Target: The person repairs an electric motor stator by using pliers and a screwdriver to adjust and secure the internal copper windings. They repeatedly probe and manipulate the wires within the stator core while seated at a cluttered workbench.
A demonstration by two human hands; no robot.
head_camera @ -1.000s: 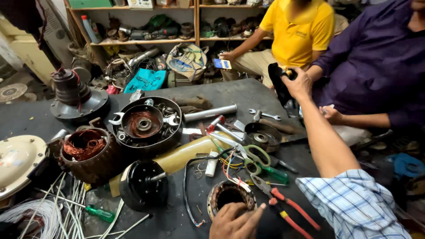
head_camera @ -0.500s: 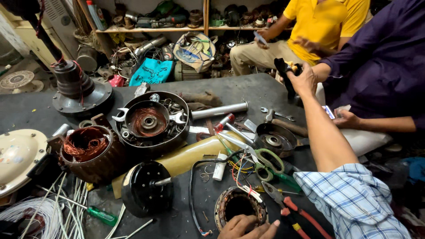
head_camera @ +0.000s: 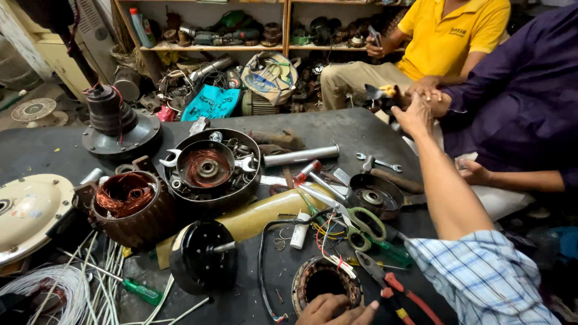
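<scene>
Round dark tray [head_camera: 180,189] holds a copper-wound rotor [head_camera: 207,168] and spanners [head_camera: 170,157].

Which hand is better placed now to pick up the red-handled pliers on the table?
Probably the left hand: it rests on the round stator, right beside the pliers. The right hand is stretched far across the table, meeting another person's hand.

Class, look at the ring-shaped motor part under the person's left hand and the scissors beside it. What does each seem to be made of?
Ring-shaped motor part: probably steel, dull and grimy, with reddish copper-looking windings and coloured leads. The left hand rests on its rim. Scissors: shiny metal blades, likely steel; smooth green plastic-looking handles.
</scene>
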